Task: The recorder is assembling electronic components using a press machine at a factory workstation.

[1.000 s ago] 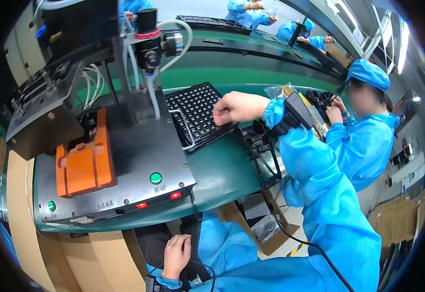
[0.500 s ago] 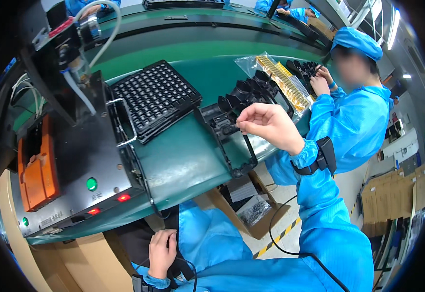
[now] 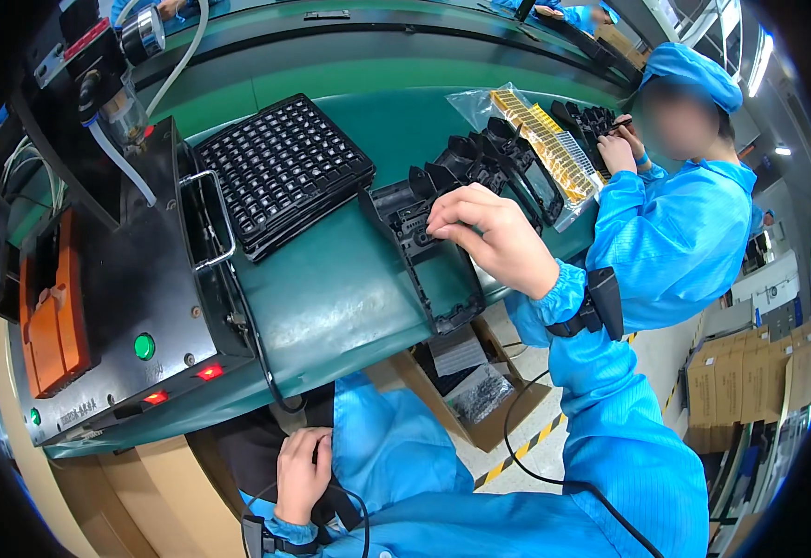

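Observation:
My right hand [image 3: 498,237] is over a black plastic frame [image 3: 456,321] near the table's front edge. Its thumb and forefinger are pinched together at the frame's upper part; whatever is between them is hidden or too small to name. My left hand [image 3: 301,472] rests on my lap, its fingers loosely laid out and holding nothing. More black plastic housings [image 3: 480,158] lie behind the frame. To the left sits a black tray [image 3: 284,167] with many small pockets.
At the left stands a black machine [image 3: 159,279] with an orange fixture [image 3: 57,325], a green button and red lights. Yellow strips [image 3: 540,139] lie on plastic film at the right, beside a co-worker [image 3: 675,205] handling black parts. A cardboard box [image 3: 507,409] sits below the table edge.
The view has shifted slightly. My right hand has moved a little left and lower over the frame, fingers still pinched. My left hand stays on my lap.

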A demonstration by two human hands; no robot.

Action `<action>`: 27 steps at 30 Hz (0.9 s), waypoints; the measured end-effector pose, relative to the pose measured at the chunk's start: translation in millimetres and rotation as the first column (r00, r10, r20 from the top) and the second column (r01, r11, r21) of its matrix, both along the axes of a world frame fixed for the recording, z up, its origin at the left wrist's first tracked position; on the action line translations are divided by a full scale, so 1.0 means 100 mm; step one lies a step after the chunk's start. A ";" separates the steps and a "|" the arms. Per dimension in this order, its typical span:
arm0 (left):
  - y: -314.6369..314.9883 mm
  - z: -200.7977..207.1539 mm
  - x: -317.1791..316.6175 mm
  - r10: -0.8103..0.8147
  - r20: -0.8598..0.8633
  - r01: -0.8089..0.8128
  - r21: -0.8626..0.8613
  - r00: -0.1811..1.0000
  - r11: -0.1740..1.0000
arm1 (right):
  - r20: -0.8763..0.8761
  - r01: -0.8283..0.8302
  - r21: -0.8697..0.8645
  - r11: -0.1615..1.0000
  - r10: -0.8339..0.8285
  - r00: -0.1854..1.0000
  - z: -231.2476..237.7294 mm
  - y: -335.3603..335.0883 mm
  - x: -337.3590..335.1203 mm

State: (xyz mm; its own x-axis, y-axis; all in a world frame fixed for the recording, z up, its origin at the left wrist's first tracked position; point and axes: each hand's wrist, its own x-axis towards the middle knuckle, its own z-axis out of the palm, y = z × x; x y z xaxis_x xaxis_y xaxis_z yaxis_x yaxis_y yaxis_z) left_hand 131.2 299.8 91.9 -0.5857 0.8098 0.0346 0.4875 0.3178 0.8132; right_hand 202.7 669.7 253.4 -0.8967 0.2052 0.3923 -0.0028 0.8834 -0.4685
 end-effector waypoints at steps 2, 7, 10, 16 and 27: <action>-0.01 -0.01 0.00 0.001 0.003 -0.001 0.001 1.000 1.000 | 0.014 -0.004 0.011 1.000 0.004 1.000 0.01 0.02 -0.01; -0.06 -0.03 -0.01 0.011 -0.009 -0.011 0.012 1.000 1.000 | 0.067 -0.016 0.041 0.999 0.013 0.998 0.06 0.03 -0.03; -0.05 0.01 -0.02 0.010 -0.015 -0.010 0.012 1.000 1.000 | 0.073 -0.027 0.065 0.998 0.022 0.997 0.09 0.04 -0.04; -0.07 0.00 -0.02 0.025 -0.012 -0.025 0.013 1.000 1.000 | 0.084 -0.003 -0.009 1.000 0.004 0.996 0.10 0.05 -0.05; -0.09 -0.01 -0.03 0.033 -0.003 -0.033 0.015 0.999 0.999 | 0.112 0.075 -0.116 0.990 -0.062 0.992 0.09 0.00 -0.06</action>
